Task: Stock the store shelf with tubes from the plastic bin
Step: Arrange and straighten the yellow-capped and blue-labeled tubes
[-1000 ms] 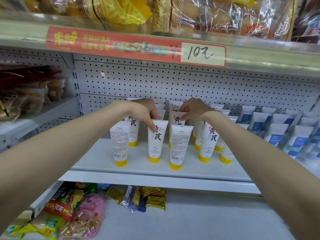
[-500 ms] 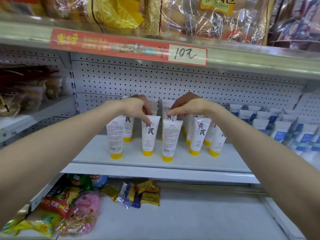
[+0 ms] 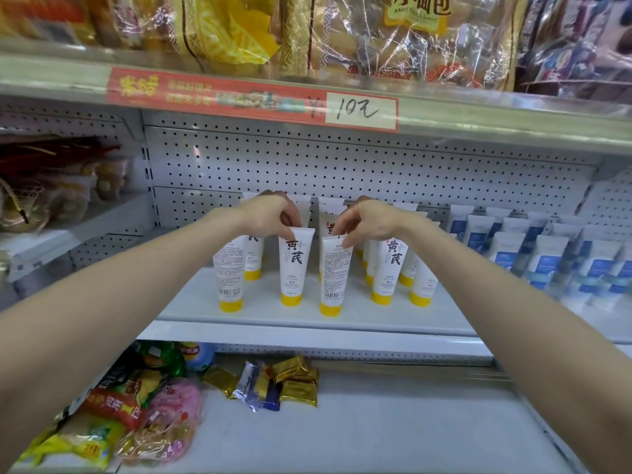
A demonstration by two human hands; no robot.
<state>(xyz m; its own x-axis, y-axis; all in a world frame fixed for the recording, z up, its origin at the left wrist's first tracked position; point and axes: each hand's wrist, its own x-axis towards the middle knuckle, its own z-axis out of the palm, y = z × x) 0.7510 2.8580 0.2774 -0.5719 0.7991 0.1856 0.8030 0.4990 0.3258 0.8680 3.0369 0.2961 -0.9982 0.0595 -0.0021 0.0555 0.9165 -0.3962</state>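
While rows of yellow-capped tubes [image 3: 388,268] already stood on the shelf [image 3: 307,331], the left hand [image 3: 270,217] pinched 1 front tube [image 3: 294,268] by its top and the right hand [image 3: 371,220] pinched its neighbour [image 3: 333,275], so stocking seemed well underway, the bin unseen.

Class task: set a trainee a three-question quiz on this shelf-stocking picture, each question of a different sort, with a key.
1. True or false: the left hand pinches the top of a white plastic tube with a yellow cap standing on the white metal shelf.
2. The neighbouring yellow-capped tube, pinched by the right hand, faces the camera with: A) large black characters, B) its barcode side, C) a blue label.
3. Fill in: the white tubes further right carry ___ labels.
Key: 1 true; 2 B; 3 blue.
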